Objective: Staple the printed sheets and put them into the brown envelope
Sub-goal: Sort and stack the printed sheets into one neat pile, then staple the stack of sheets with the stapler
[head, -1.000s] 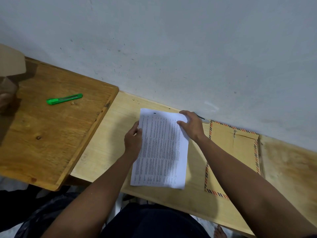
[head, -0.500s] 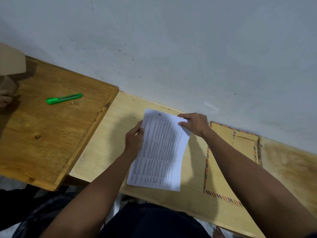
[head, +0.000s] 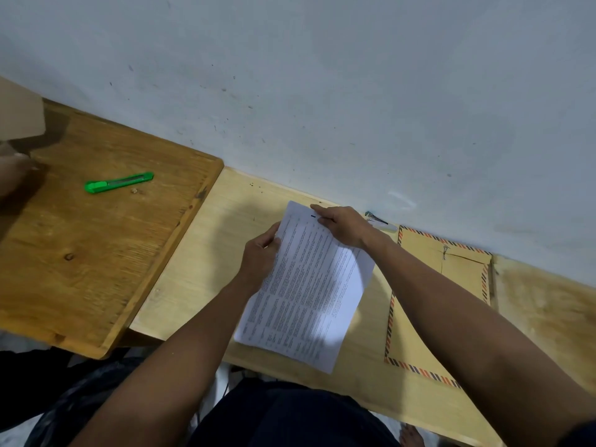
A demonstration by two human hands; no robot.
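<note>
Printed sheets now lifted and tilted off the desk, pinched by left hand and right hand, brown envelope flat just right of the grip, stapling apparently pending.

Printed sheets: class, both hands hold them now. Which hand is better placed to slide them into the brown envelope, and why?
Probably the right hand. It grips the printed sheets at their far edge, and the brown envelope lies on the right side, beside that arm. The left hand holds the opposite edge, farther away.
</note>
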